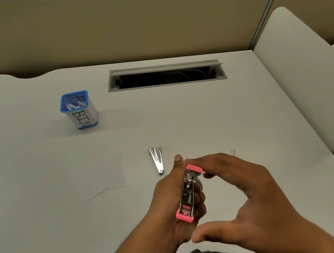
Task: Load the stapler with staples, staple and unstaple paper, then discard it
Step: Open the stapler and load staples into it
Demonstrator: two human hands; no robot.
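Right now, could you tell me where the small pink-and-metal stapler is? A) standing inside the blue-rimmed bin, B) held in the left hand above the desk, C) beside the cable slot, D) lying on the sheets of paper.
B: the left hand grips the small pink-and-metal stapler above the grey desk.

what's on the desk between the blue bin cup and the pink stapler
In the head view, two overlapping white paper sheets and the metal staple remover.

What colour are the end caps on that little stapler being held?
Pink, on both ends of the stapler; the body between is silver metal. Seen in the head view.
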